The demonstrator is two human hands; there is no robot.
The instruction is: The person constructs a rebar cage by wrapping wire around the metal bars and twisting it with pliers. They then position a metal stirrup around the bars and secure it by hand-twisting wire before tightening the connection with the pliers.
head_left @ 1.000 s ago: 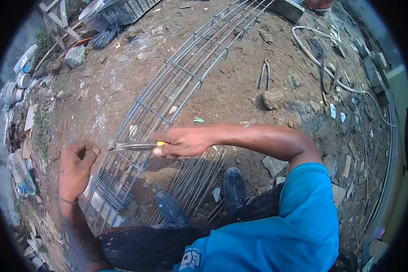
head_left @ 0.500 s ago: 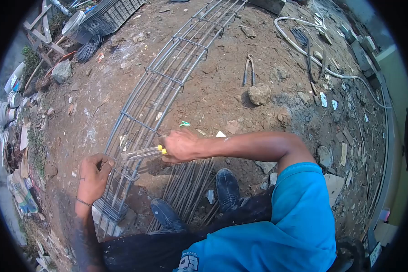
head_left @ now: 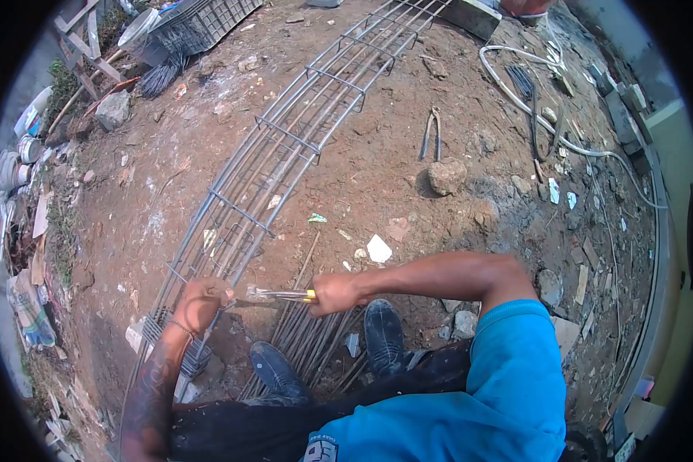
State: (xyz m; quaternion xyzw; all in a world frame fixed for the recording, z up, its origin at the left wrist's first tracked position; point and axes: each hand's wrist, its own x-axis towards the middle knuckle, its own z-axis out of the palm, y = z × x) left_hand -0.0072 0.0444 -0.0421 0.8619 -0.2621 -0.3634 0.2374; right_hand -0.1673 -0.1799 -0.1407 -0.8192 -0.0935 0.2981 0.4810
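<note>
A long rebar cage of steel bars and square stirrups runs from the lower left to the top of the view. My left hand is at its near end, above several bunched stirrups, with fingers curled together; what they hold is hidden. My right hand is closed around pliers with yellow on the handles. The pliers' head points left toward my left hand, a short gap away. Loose steel rods lie on the ground between my shoes.
Long-handled cutters lie on the dirt by a stone. A pale hose curves at the right. A dark crate stands at the upper left. Concrete blocks are at the top.
My right hand and the pliers have moved down and right, off the cage. My left hand has moved right and down onto the cage's near end. The view has shifted slightly.
</note>
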